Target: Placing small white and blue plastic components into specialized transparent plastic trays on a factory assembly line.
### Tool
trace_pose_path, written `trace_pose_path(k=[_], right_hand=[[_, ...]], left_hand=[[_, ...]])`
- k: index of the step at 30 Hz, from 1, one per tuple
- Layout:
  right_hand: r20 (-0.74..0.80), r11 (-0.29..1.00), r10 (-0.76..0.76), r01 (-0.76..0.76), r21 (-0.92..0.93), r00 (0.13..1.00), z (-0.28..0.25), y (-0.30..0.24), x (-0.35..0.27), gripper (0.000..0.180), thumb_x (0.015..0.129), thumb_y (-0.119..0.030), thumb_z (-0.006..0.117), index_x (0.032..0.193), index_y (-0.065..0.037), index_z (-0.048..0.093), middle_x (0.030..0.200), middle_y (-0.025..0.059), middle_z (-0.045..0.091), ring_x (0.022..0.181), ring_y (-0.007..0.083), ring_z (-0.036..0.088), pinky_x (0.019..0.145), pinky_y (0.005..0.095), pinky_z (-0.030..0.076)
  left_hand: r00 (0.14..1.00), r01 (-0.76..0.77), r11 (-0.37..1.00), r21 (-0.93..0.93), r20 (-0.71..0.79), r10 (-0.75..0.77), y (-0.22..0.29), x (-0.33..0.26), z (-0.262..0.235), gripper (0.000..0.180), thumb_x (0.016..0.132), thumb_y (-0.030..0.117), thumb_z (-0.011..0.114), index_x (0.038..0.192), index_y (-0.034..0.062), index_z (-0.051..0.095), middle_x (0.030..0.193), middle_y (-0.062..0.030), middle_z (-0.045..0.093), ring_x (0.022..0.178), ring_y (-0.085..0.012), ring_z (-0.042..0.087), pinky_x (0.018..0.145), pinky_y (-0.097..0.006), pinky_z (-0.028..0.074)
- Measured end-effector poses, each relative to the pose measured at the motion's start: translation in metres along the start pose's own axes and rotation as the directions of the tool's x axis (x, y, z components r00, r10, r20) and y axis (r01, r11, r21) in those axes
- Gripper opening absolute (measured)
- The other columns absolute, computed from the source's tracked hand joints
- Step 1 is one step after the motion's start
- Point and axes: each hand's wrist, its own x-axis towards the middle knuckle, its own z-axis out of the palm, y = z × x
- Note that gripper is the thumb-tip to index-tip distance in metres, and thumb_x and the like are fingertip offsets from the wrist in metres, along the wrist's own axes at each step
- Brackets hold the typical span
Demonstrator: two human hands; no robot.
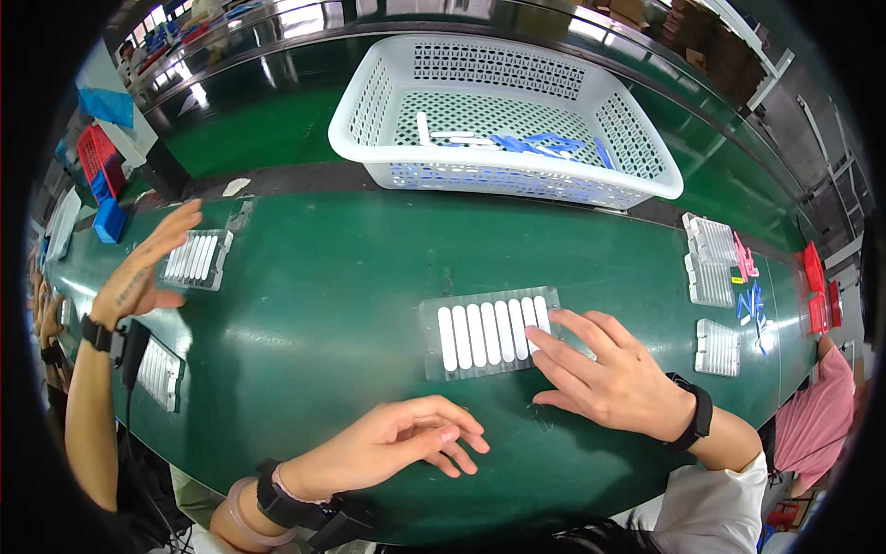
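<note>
On tray, seemingly, right hand

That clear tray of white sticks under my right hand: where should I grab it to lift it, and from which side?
Probably the clear tray by its bare left edge, coming from the left with the left hand. It lies flat, the white sticks fill its middle, and the right hand already covers the right end.
</note>
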Motion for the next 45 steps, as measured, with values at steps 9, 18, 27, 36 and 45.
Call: trace_pose_path(k=[9,18,27,36,45], right_hand=[[0.237,0.776,0.166,-0.275,0.568,0.957,0.005,0.043,0.015,0.083,0.065,-0.019,0.071,0.131,-0.003,0.023,0.12,0.012,0.044,0.11,0.0321,0.037,0.095,0.0401,0.032],[0.041,0.757,0.057,-0.07,0.65,0.998,0.04,-0.015,0.178,0.084,0.065,-0.019,0.071,0.129,0.001,0.02,0.116,0.0183,0.045,0.108,0.0322,0.037,0.092,0.0381,0.033],[-0.214,0.885,-0.139,0.218,0.41,0.967,0.057,-0.186,0.332,0.088,0.07,-0.05,0.058,0.126,0.01,0.027,0.116,0.0258,0.043,0.109,0.0335,0.039,0.087,0.0408,0.034],[-0.164,0.782,-0.149,0.218,0.584,0.975,0.052,-0.189,0.29,0.084,0.055,-0.018,0.07,0.121,0.015,0.029,0.095,0.0191,0.052,0.09,0.029,0.044,0.076,0.0345,0.039],[0.019,0.771,-0.077,0.047,0.635,0.997,0.023,-0.029,0.097,0.078,0.064,-0.008,0.061,0.127,0.01,0.019,0.095,0.0243,0.052,0.105,0.0364,0.038,0.087,0.0371,0.037]], left_hand=[[0.998,-0.057,0.998,-0.026,0.016,0.058,-0.01,-0.004,-0.006,0.023,0.092,0.013,0.038,0.107,-0.0002,0.048,0.101,-0.0102,0.055,0.087,-0.0159,0.057,0.076,-0.027,0.048],[0.951,-0.107,0.99,0.093,0.3,0.075,-0.028,-0.003,0.0,0.025,0.093,0.02,0.037,0.107,0.0005,0.045,0.096,-0.0061,0.054,0.083,-0.0111,0.054,0.073,-0.024,0.045],[0.949,-0.183,0.925,0.332,0.305,0.078,-0.028,-0.005,0.001,0.024,0.09,0.018,0.04,0.099,-0.0019,0.05,0.084,-0.0066,0.056,0.074,-0.0125,0.055,0.067,-0.025,0.047],[0.934,-0.041,0.933,0.359,0.344,-0.092,-0.01,-0.006,0.005,0.026,0.091,0.017,0.04,0.108,-0.0011,0.049,0.1,-0.0078,0.055,0.088,-0.0138,0.053,0.079,-0.026,0.043],[0.945,0.006,0.96,0.279,0.312,-0.097,-0.024,-0.003,0.002,0.029,0.092,0.017,0.038,0.115,-0.0005,0.042,0.105,-0.0081,0.051,0.09,-0.0124,0.052,0.079,-0.025,0.044]])
